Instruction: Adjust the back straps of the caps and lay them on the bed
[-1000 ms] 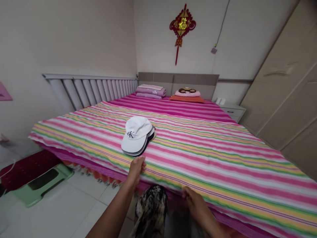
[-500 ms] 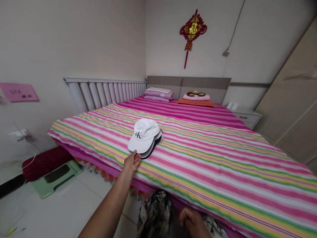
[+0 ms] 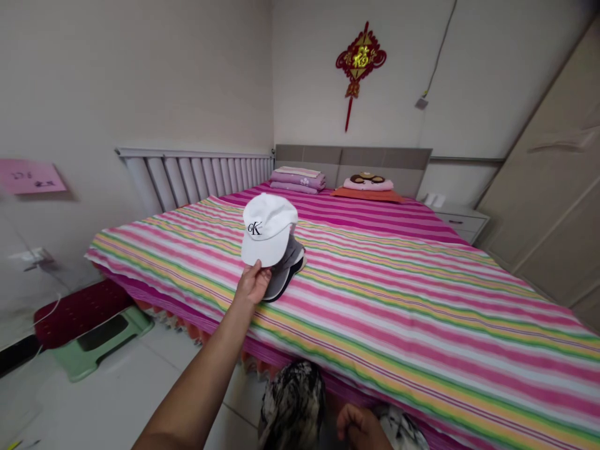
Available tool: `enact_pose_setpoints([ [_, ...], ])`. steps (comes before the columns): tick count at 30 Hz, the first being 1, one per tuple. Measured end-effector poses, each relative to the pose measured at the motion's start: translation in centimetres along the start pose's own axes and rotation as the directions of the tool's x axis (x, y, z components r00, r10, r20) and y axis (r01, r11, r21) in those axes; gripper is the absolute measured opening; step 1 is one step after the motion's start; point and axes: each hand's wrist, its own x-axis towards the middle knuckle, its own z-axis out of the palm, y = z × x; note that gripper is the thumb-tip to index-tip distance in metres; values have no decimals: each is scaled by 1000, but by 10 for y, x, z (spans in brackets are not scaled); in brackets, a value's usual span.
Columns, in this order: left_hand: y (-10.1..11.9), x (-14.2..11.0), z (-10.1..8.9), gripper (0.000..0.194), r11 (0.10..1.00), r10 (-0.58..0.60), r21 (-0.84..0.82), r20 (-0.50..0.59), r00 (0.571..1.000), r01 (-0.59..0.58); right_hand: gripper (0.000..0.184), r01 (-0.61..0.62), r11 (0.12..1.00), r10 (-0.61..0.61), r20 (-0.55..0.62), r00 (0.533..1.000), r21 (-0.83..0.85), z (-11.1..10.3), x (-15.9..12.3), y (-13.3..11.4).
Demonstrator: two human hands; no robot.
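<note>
My left hand point(image 3: 254, 282) pinches the brim of a white baseball cap point(image 3: 268, 219) with dark "CK" lettering on its front. The cap is raised off a small stack below it. In that stack a grey cap point(image 3: 277, 281) shows its brim, with a dark brim point(image 3: 296, 267) under it; the rest is mostly hidden by the white cap. The stack lies on the striped sheet point(image 3: 375, 287) of the bed. My right hand point(image 3: 360, 426) hangs low near my knees at the bed's edge, fingers curled; whether it holds anything is hidden.
Folded purple bedding point(image 3: 298, 180) and an orange pillow point(image 3: 365, 194) lie by the headboard point(image 3: 384, 164). A white nightstand point(image 3: 462, 219) stands at the right. On the floor at left are a green stool point(image 3: 98, 344) and a dark red cushion point(image 3: 77, 312).
My left hand has lifted the white cap up off the stack, uncovering more of the grey cap beneath. My right hand stays low, little changed.
</note>
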Motion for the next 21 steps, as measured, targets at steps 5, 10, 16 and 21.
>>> enact_pose_setpoints([
  [5,-45,-54,-14,14,977,-211,54,195,958,205,24,73,964,-78,8,997,257,-19,-2,-43],
  [10,-110,-130,-51,28,876,-478,166,190,857,452,63,314,784,-298,-121,947,536,-52,-12,-110],
  [16,-140,-168,-97,40,690,-723,291,252,643,662,63,294,568,-247,-182,952,769,-58,-27,-135],
  [21,-124,-147,-96,34,692,-701,187,402,589,697,63,273,499,-173,-214,961,823,-61,-33,-122],
])
